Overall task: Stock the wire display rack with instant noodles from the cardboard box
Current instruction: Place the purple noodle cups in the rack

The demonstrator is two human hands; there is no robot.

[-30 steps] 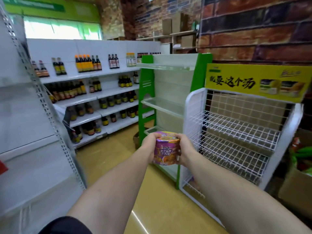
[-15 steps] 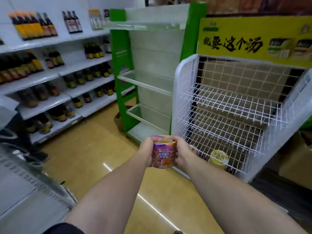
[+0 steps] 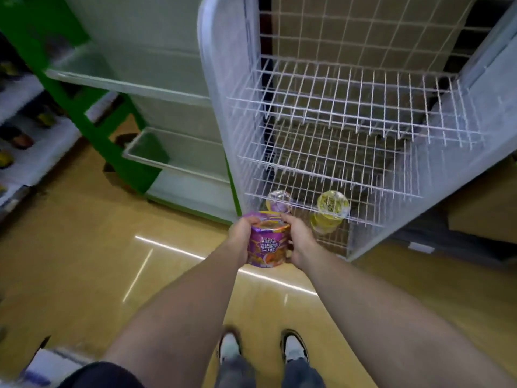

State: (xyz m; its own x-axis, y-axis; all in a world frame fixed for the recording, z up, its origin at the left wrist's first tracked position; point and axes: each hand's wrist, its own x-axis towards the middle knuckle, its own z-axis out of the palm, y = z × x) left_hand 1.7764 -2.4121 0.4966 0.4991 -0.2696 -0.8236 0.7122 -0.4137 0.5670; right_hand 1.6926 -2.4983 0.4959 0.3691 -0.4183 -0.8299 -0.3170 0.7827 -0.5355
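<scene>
A purple instant noodle cup (image 3: 268,243) is held between both hands in front of the white wire display rack (image 3: 344,113). My left hand (image 3: 241,233) grips its left side and my right hand (image 3: 298,239) grips its right side. The cup is low, just before the rack's bottom tier. On that bottom tier stand a purple-lidded cup (image 3: 279,199) and a yellow cup (image 3: 331,210), seen through the wires. The upper wire shelves hold nothing. The cardboard box is not clearly in view.
A green-framed shelf unit (image 3: 140,113) with bare white shelves stands left of the rack. Bottle shelves (image 3: 19,135) run along the far left edge. The yellow floor (image 3: 98,247) spreads below, with my shoes (image 3: 263,345) at the bottom.
The view has tilted down and moved closer to the rack. The cup, still gripped by both hands, has dropped towards the bottom tier, where a second cup now shows.
</scene>
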